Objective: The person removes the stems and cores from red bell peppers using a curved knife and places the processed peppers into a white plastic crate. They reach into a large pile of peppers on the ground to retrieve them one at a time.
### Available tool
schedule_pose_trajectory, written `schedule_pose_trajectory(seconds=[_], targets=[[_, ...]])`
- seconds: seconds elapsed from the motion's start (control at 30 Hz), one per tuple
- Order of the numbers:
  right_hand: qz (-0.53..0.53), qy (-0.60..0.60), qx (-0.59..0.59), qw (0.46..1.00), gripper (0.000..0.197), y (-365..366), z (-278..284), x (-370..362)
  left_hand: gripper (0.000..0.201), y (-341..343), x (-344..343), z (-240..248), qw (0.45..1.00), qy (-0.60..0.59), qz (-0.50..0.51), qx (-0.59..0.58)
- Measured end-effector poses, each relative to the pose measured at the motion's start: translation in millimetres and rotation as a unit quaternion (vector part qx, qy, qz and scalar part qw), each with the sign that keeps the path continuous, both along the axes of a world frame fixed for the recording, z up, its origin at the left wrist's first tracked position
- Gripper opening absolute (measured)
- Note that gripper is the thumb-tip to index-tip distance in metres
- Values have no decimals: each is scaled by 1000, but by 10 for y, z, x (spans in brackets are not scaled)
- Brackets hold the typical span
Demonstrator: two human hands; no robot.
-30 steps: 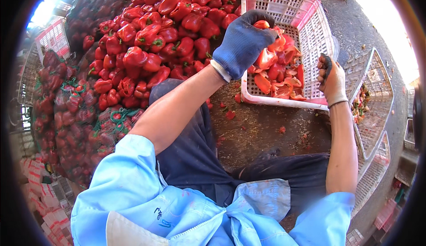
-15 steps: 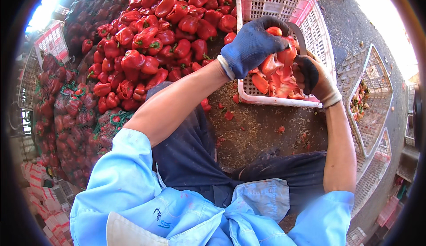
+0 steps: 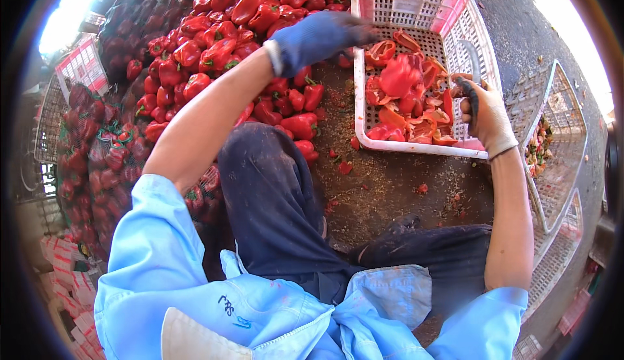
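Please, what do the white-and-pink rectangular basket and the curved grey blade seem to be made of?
White-and-pink rectangular basket: probably moulded plastic, fairly smooth, judging by its regular lattice openings. Curved grey blade: likely metal, dull-looking, judging by its thin, even arc; any coating is unclear.

Left hand (image 3: 318,40) was smeared at the fingers, couldn't tell if it held anything. Red pepper (image 3: 400,77) in the crate (image 3: 422,147) was a blur too. Right hand (image 3: 489,116) covered part of the curved blade (image 3: 474,60), and the pepper pile (image 3: 247,7) ran off the top.
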State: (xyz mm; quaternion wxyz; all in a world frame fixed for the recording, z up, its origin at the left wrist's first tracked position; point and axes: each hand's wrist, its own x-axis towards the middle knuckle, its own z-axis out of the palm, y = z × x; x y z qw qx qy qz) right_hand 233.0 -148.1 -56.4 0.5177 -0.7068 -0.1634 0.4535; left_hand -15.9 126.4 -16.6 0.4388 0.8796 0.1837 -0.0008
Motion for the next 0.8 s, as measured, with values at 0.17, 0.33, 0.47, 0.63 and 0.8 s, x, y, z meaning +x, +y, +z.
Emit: schedule_pose_trajectory(seconds=[0.17, 0.33, 0.47, 0.63, 0.8], targets=[[5, -15, -7, 1000, 23, 57, 201, -132, 52, 32, -1056, -832, 955, 240, 23, 172], [20, -41, -15, 999, 21, 109, 310, -296, 52, -329, -1642, -2083, 920, 258, -92, 280], [34, -67, -35, 997, 24, 143, 308, -373, 43, -323, -1554, -2415, 920, 282, -87, 256], [29, -75, -70, 994, 23, 160, 324, -378, 46, -283, -1512, -2459, 916, 313, -95, 234], [21, -69, -48, 996, 23, 175, 292, -409, 50, -307, -1725, -2491, 947, 242, -47, 208]])
